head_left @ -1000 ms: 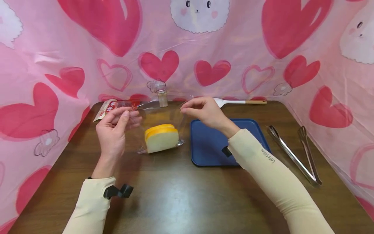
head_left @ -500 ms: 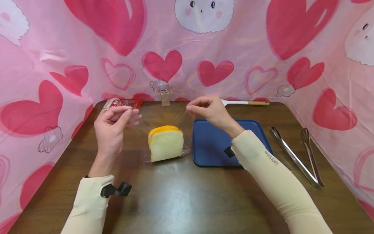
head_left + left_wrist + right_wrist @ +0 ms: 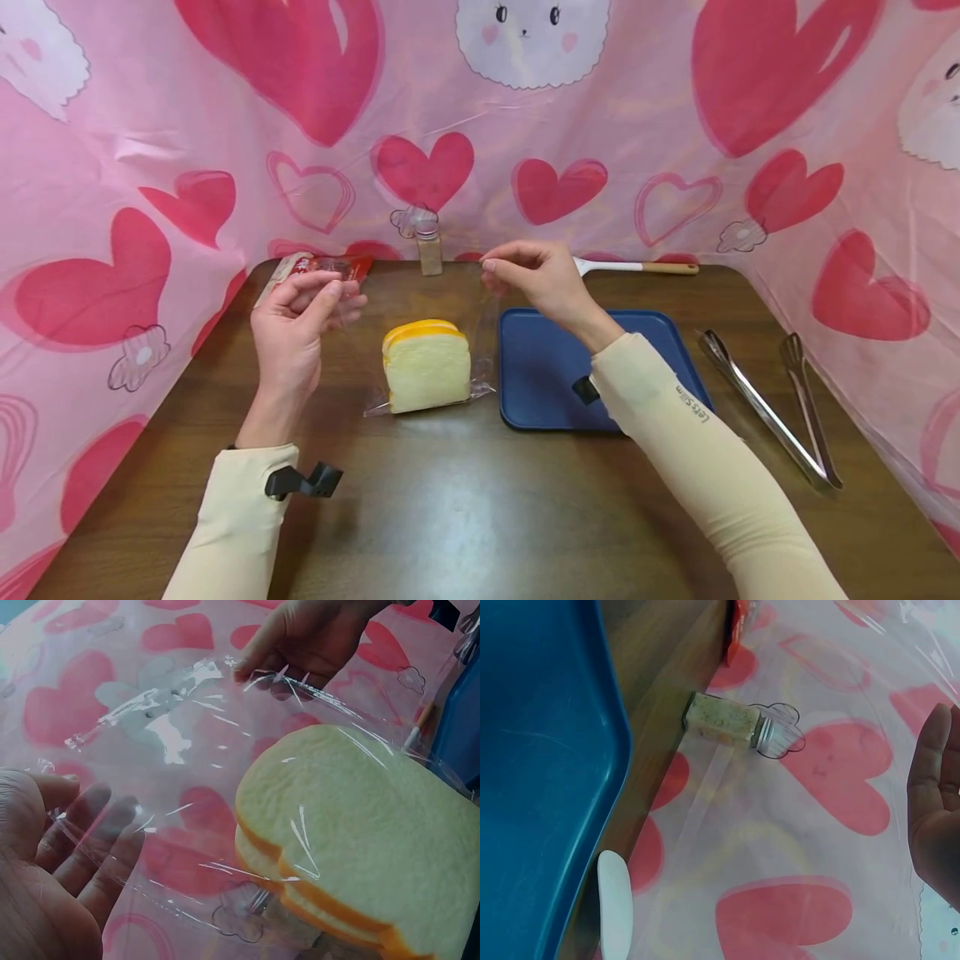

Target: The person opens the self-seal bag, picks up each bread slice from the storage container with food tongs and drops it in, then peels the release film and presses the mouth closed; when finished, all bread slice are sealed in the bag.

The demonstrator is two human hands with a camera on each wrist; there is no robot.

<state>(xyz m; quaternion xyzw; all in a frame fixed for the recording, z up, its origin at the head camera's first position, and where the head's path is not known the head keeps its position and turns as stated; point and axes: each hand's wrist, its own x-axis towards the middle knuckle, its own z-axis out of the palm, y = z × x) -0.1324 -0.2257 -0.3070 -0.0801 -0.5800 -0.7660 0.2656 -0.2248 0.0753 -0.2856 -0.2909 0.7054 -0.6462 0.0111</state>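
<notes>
Two thick slices of bread (image 3: 429,371) with orange-yellow crust stand together in the bottom of a clear plastic bag (image 3: 176,742). My left hand (image 3: 296,325) pinches one upper side of the bag, and some of its fingers show through the film in the left wrist view. On the other side, my right hand (image 3: 543,279) pinches the bag's top edge between thumb and fingertips. The bag's mouth is spread between the two hands. The crinkled lower corners of the film stick out on both sides of the bread, low over the table.
A blue tray (image 3: 525,404) lies under my right forearm, with metal tongs (image 3: 765,408) to its right. Along the back are a red-and-white packet (image 3: 360,265), a small seasoning jar (image 3: 430,252) and a white utensil with a wooden handle (image 3: 667,268). A pink heart-print cloth (image 3: 555,108) hangs behind.
The bag with the bread has come lower and nearer, and the slices now show their broad face more. Both hands keep their pinch, the right a little farther from the left.
</notes>
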